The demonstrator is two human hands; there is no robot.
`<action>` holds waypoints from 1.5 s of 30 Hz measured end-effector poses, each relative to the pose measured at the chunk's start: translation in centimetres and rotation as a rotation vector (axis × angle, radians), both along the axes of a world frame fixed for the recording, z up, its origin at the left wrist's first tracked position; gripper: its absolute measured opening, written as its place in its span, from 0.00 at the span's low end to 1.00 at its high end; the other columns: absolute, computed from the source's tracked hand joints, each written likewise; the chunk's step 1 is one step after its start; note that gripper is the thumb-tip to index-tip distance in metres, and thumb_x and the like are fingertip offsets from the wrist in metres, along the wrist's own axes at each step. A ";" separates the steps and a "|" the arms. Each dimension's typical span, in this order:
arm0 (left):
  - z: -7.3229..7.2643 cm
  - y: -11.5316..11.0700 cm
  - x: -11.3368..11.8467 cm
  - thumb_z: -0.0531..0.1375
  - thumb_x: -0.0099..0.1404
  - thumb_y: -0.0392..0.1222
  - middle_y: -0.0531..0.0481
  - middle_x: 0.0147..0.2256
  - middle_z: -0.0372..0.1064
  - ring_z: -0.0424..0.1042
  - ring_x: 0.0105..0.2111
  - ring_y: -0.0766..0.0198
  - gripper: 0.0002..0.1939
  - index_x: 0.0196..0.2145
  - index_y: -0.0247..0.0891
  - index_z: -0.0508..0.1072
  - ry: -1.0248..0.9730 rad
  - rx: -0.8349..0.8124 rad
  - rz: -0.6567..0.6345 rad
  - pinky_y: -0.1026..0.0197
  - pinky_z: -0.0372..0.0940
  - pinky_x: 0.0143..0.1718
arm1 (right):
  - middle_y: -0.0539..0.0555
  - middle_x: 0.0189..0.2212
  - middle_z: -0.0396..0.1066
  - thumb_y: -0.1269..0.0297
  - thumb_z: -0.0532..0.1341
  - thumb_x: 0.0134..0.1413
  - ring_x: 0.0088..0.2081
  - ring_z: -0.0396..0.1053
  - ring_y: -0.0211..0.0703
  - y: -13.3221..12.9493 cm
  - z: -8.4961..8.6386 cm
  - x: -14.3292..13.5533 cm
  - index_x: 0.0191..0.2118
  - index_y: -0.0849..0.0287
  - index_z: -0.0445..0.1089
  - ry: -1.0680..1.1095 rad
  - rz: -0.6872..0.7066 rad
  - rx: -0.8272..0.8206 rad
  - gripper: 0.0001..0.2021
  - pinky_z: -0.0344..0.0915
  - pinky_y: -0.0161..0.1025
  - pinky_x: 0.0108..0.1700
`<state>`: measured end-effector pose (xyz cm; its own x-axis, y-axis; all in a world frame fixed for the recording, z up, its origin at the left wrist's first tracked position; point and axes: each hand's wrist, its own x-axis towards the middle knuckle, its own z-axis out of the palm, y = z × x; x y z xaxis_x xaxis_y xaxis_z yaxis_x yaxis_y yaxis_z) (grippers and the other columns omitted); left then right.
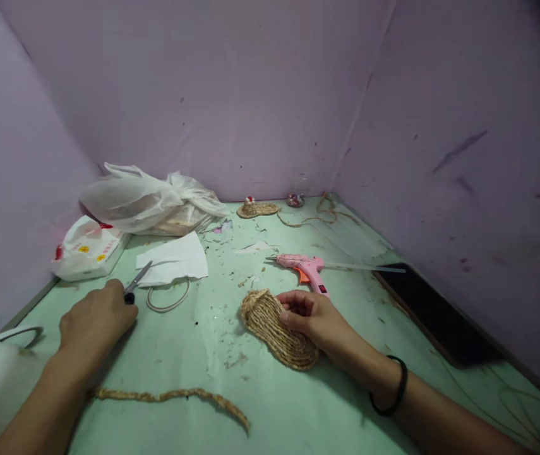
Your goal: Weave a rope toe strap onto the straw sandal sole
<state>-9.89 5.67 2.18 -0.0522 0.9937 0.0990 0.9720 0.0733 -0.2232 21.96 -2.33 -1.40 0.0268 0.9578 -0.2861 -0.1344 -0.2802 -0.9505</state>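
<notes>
My left hand (100,316) is closed around the dark handle of a pair of scissors (141,278), whose blades point away over a white paper sheet (179,258). Most of the handle is hidden under my fingers. Between the thumb and fingers of my right hand (308,316) is the edge of a woven straw slipper sole (276,332), tilted above the green table. A pink glue gun (304,264) lies just beyond that hand, a clear glue stick (364,268) trailing from its back. Closer to me rests a loose piece of straw rope (170,397).
A tied plastic bag (151,199) and a white box (92,246) stand at the back left. Against the rear wall lie a second straw sole (258,210) with beads, a small jar (295,200) and thin cord (331,215). A dark phone-like slab (433,316) borders the right wall.
</notes>
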 end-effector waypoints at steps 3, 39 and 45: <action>-0.1 0.3 -0.7 0.50 0.56 0.41 0.44 0.26 0.70 0.69 0.24 0.56 0.12 0.36 0.36 0.68 -0.033 0.038 -0.003 0.65 0.54 0.17 | 0.48 0.24 0.68 0.69 0.67 0.30 0.25 0.64 0.33 -0.1 0.0 0.1 0.30 0.61 0.70 0.011 0.002 -0.006 0.13 0.60 0.33 0.29; -0.2 -11.0 10.8 0.53 0.54 0.36 0.51 0.25 0.74 0.73 0.21 0.61 0.17 0.42 0.38 0.72 -0.623 0.000 -0.801 0.63 0.66 0.20 | 0.49 0.20 0.70 0.73 0.64 0.32 0.21 0.64 0.33 -1.0 1.8 -0.5 0.25 0.62 0.72 -0.200 -0.067 -0.021 0.07 0.60 0.32 0.25; 1.2 -11.0 11.1 0.55 0.52 0.39 0.53 0.25 0.74 0.72 0.23 0.60 0.10 0.32 0.41 0.73 -0.614 -0.183 -0.657 0.62 0.64 0.23 | 0.50 0.21 0.70 0.72 0.63 0.33 0.22 0.64 0.33 -1.1 1.8 -0.5 0.25 0.63 0.72 -0.252 -0.050 0.016 0.06 0.60 0.32 0.25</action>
